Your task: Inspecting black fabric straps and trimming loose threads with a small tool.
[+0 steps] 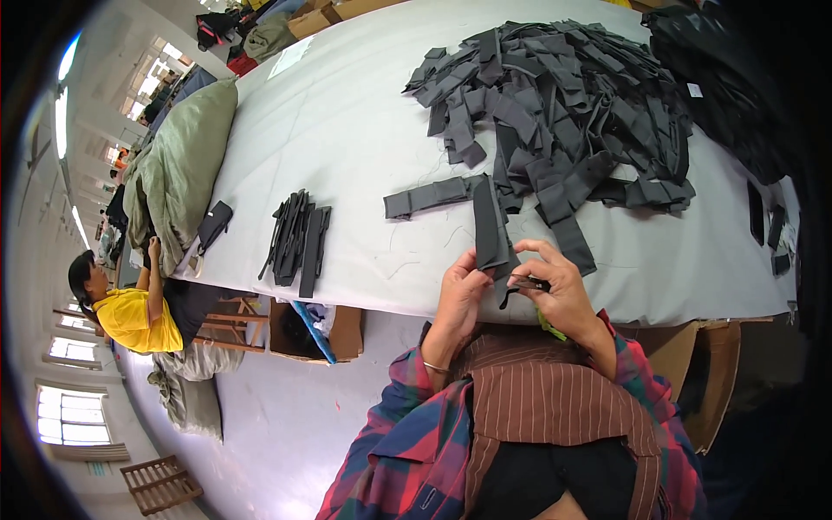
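Note:
My left hand (pixel 462 296) is closed, pinching the lower end of a dark grey fabric strip (pixel 488 230) at the near edge of the table. The strip stretches away from me over the cloth. Beside it, my right hand (pixel 562 290) grips a small dark pair of thread snips (pixel 530 282), with the blades toward the strip's end. Another grey strip (pixel 426 198) lies just beyond, to the left. Farther off, a large heap of grey fabric strips (pixel 563 104) spreads over the table. Left of my hands sits a neat stack of dark strips (pixel 296 243).
The table (pixel 347 130) has a pale cover with loose threads. A black plastic bag (pixel 711 74) lies at the far right. Green sacking (pixel 186 147) bulges at the left, near a person in yellow (pixel 139 316). Cardboard boxes (pixel 348 334) stand below the edge.

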`<action>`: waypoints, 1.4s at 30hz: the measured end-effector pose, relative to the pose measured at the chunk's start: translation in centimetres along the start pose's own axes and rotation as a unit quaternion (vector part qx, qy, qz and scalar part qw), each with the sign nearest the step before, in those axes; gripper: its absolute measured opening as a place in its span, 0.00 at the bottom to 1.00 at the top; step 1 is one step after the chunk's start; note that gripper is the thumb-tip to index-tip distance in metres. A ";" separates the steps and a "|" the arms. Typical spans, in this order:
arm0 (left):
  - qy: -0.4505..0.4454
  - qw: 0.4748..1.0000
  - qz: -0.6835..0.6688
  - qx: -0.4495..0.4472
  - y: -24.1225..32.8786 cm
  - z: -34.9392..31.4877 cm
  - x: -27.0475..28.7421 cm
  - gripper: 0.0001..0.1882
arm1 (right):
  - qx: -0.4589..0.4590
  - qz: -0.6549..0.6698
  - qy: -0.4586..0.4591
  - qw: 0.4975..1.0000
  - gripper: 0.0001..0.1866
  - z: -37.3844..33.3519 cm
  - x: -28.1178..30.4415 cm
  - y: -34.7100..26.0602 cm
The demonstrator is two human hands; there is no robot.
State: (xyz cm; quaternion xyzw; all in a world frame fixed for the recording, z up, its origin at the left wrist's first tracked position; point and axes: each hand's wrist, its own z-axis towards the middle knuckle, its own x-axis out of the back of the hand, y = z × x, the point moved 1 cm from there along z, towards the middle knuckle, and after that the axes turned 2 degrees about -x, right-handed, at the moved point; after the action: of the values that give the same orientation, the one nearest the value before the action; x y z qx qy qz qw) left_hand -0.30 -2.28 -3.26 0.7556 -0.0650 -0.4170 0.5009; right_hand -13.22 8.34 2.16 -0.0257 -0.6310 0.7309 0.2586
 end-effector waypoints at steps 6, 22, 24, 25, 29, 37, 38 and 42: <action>-0.125 0.986 -0.097 0.043 2.4 0.0 0.0 0.24 | 0.018 -0.018 -0.017 1.000 0.07 -0.3 0.1 0.7; -0.063 0.994 -0.057 0.064 2.9 -1.3 0.9 0.11 | 0.096 -0.040 -0.061 0.993 0.10 -1.1 -0.3 -1.6; -0.043 0.999 -0.009 0.016 3.1 -1.4 0.9 0.10 | 0.096 -0.053 -0.089 0.990 0.09 -0.9 -0.3 -2.0; -0.018 0.999 0.037 -0.022 3.3 -1.5 0.9 0.09 | 0.102 -0.054 -0.088 0.989 0.09 -0.6 -0.2 -2.4; -0.013 0.994 -0.016 -0.105 5.8 -2.0 0.5 0.08 | 0.231 -0.243 -0.147 0.930 0.09 4.4 2.6 -8.6; 0.002 0.993 -0.032 -0.115 7.7 -3.2 1.2 0.06 | 0.295 -0.108 -0.002 0.949 0.11 8.2 4.0 -18.2; 0.023 0.993 -0.033 -0.111 7.6 -3.0 1.1 0.07 | 0.317 -0.142 -0.019 0.937 0.13 7.5 3.6 -16.0; 0.041 0.991 -0.023 -0.122 8.3 -2.4 1.4 0.10 | 0.274 -0.190 -0.034 0.942 0.20 4.7 1.8 -9.6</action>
State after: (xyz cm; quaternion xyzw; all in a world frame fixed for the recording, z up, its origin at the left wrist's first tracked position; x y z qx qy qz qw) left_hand 4.94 -5.44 3.03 0.7065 0.0248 -0.4021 0.5818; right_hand -13.19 5.50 12.59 0.1912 -0.4078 0.8134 0.3680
